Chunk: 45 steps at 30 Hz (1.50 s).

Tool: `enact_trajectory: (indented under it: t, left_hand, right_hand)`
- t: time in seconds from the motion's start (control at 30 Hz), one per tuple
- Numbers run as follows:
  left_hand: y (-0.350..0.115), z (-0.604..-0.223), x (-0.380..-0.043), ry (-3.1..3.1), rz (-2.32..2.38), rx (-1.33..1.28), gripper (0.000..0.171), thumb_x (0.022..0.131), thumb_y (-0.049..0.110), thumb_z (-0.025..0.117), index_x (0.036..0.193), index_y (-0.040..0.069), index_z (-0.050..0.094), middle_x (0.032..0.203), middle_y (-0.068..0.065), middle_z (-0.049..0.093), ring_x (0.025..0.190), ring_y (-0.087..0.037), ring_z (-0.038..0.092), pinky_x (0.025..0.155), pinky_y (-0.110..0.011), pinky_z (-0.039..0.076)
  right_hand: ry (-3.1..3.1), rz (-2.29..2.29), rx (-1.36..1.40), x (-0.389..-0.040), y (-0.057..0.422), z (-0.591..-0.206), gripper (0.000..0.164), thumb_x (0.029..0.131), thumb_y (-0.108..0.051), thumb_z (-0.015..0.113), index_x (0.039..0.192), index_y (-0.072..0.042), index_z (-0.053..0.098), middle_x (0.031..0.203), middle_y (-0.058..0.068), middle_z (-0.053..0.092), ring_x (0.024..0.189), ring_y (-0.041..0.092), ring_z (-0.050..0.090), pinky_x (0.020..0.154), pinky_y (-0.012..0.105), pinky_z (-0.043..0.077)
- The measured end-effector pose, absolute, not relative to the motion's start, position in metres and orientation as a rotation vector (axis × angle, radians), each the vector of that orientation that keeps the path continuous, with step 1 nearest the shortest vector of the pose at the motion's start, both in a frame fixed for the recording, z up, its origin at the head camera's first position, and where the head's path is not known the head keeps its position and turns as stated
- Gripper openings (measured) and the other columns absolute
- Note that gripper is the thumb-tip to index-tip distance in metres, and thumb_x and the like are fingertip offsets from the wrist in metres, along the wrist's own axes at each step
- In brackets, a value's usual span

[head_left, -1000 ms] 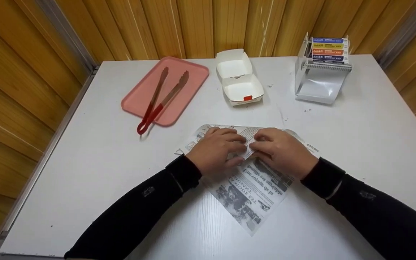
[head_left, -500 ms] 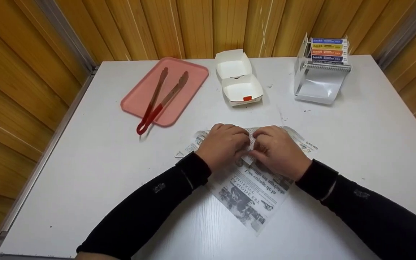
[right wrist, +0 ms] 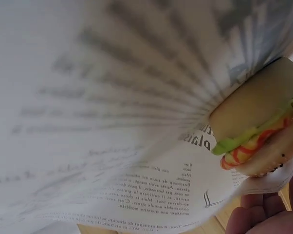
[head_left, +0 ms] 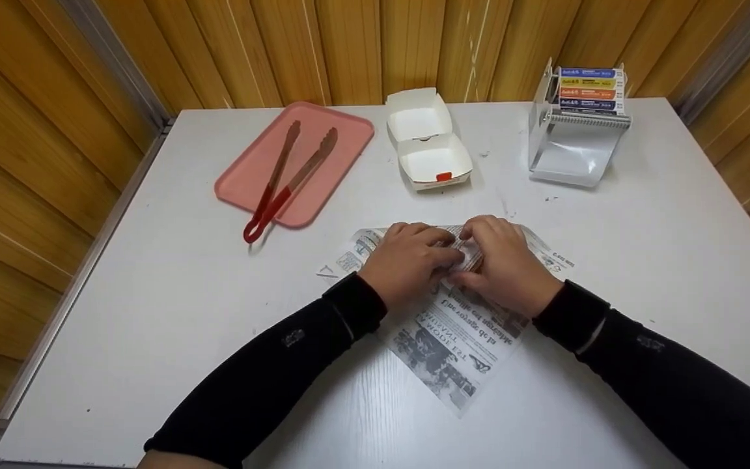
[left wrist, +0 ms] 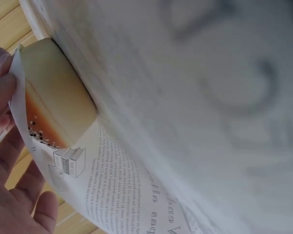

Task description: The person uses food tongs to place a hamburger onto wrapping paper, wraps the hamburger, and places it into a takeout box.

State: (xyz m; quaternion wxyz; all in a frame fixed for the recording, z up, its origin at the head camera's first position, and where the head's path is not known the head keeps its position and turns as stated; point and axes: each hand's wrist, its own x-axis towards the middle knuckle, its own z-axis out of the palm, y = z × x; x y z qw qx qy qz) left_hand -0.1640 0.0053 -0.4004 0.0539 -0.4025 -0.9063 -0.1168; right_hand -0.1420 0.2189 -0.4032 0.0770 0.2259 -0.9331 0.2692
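Note:
A burger wrapper (head_left: 456, 342) printed like newspaper lies on the table, one corner pointing toward me. Folded inside it is a burger (right wrist: 258, 122) with lettuce, a red-streaked filling and a seeded bun. The same burger (left wrist: 59, 92) appears between layers of paper in the left wrist view; from above, paper and hands hide it. My left hand (head_left: 407, 264) grips the folded paper around the burger from the left, fingers bent over its top. From the right, my right hand (head_left: 508, 264) holds the paper between thumb and fingers. The fingertips of both hands nearly meet.
Red-handled tongs (head_left: 277, 208) lie spread across a pink tray (head_left: 235, 179) at the back left. An opened white burger box (head_left: 437, 159) stands behind the wrapper. At the back right is a dispenser (head_left: 580, 153) with several coloured label rolls.
My left hand has shifted right, toward my right hand. The right fingers have moved slightly away from me, and the folded paper between the hands has changed shape. Tray, tongs and box stay put.

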Motion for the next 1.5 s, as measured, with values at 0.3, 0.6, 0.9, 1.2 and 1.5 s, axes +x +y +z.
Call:
enact_trajectory:
  t: [0.3,0.6,0.9,1.2,1.5]
  left_hand:
    - [0.010,-0.398,-0.172,-2.774,-0.277,-1.131,0.022,0.106,0.030,0.060,0.123,0.035,0.075,0.143,0.007,0.066,0.136,-0.021,0.057,0.114,-0.045,0.043]
    - [0.006,-0.397,-0.168,-2.731,-0.238,-1.210,0.028,0.106,0.029,0.060,0.129,0.037,0.074,0.143,0.004,0.066,0.136,-0.023,0.058,0.114,-0.045,0.044]
    - [0.008,-0.398,-0.171,-2.750,-0.279,-1.222,0.030,0.108,0.033,0.058,0.133,0.036,0.073,0.144,0.003,0.065,0.139,-0.022,0.055,0.116,-0.045,0.042]
    - [0.010,-0.397,-0.172,-2.768,-0.258,-1.208,0.028,0.107,0.038,0.058,0.129,0.035,0.075,0.150,0.007,0.061,0.141,-0.020,0.054,0.116,-0.043,0.042]
    - [0.005,-0.394,-0.177,-2.833,-0.286,-1.243,0.032,0.110,0.036,0.050,0.131,0.034,0.074,0.157,0.009,0.055,0.148,-0.022,0.047,0.120,-0.046,0.038]
  right_hand:
    - [-3.021,0.516,1.275,-0.089,0.239,-0.395,0.057,0.064,-0.046,0.097,0.107,-0.020,0.069,0.123,-0.004,0.061,0.122,0.020,0.054,0.107,0.045,0.048]
    - [-2.849,0.292,1.362,-0.079,0.233,-0.414,0.042,0.081,-0.043,0.087,0.113,-0.018,0.075,0.120,0.003,0.067,0.111,0.023,0.062,0.096,0.040,0.055]
    - [-2.709,0.210,1.518,-0.076,0.221,-0.417,0.051,0.085,-0.055,0.079,0.127,-0.027,0.075,0.134,0.005,0.069,0.124,0.029,0.062,0.106,0.047,0.052]
    - [-2.671,0.229,1.469,-0.079,0.214,-0.412,0.018,0.091,-0.009,0.075,0.107,-0.017,0.077,0.115,-0.001,0.076,0.106,0.019,0.071,0.093,0.040,0.059]
    - [-2.771,0.492,1.332,-0.096,0.234,-0.402,0.026,0.090,0.001,0.069,0.109,-0.015,0.077,0.102,-0.003,0.076,0.097,0.017,0.071,0.088,0.040,0.058]
